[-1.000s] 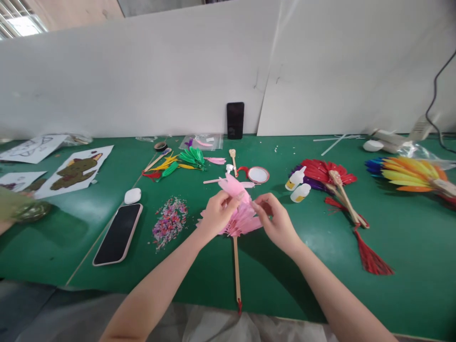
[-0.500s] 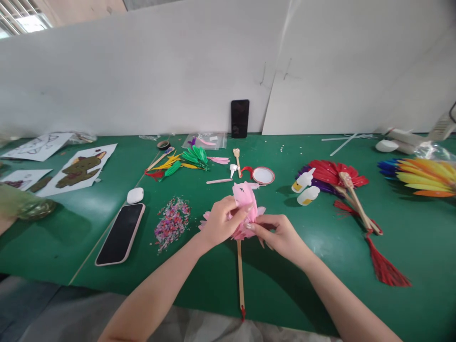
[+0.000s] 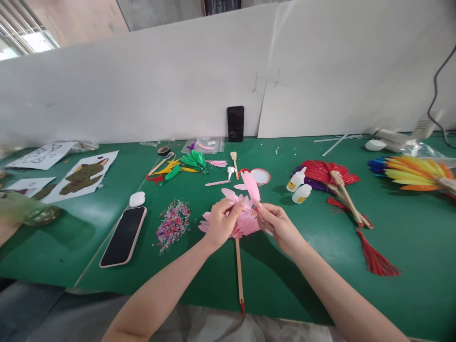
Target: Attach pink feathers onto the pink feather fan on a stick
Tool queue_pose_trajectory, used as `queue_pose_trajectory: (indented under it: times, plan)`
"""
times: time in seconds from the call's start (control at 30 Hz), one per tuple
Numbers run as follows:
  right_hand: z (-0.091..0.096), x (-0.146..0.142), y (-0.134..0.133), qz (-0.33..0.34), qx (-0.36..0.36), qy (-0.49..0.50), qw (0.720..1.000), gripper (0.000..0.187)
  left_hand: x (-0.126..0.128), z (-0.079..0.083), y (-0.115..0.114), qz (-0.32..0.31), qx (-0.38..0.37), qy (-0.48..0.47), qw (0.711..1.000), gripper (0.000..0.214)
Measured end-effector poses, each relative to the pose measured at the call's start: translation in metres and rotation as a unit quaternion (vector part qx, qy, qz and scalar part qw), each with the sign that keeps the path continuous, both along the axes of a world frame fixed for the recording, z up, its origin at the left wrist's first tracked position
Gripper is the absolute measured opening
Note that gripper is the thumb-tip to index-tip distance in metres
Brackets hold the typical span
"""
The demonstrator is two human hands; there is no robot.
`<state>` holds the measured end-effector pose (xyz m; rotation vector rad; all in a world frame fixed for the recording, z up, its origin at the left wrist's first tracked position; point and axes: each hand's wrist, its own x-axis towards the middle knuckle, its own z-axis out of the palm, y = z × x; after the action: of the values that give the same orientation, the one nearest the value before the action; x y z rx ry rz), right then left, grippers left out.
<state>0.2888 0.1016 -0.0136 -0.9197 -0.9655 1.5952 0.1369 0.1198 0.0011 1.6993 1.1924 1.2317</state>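
Observation:
My right hand (image 3: 280,227) pinches the base of a pink feather (image 3: 251,185), which stands up and leans left. Close beside it, my left hand (image 3: 223,223) has thumb and forefinger pressed together on another pink feather (image 3: 230,194). Under both hands lies a fan of pink feathers (image 3: 245,227), partly covered by my fingers. Its flat wooden handle (image 3: 239,270) points toward me and ends in a red cord (image 3: 242,308). Just beyond the hands are a small white nozzle bottle (image 3: 230,173), a wooden stick (image 3: 234,161) and a round white lid (image 3: 261,176).
Left of the fan lie a pile of coloured bits (image 3: 173,223), a phone (image 3: 123,236) and a white case (image 3: 137,199). Two glue bottles (image 3: 296,179) stand right, near a red feather fan (image 3: 329,172) and a rainbow one (image 3: 409,173). Another person's sleeve (image 3: 26,206) is at far left.
My right hand has risen slightly and now holds a single pink feather upright, apart from the others. My left hand stays near the fan. The view has shifted a little.

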Motion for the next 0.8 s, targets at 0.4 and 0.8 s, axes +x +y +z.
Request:
queue_pose_trajectory:
  times: [0.4,0.8]
  plan:
    - [-0.002,0.0,0.003,-0.075,0.02,-0.049,0.996,0.042,0.003,-0.005,-0.007,0.035,0.014,0.007,0.999,0.042]
    - [0.001,0.01,0.009,-0.175,0.019,-0.065,0.982,0.037,-0.006,0.003,0.001,0.12,-0.004,-0.123,0.985,0.036]
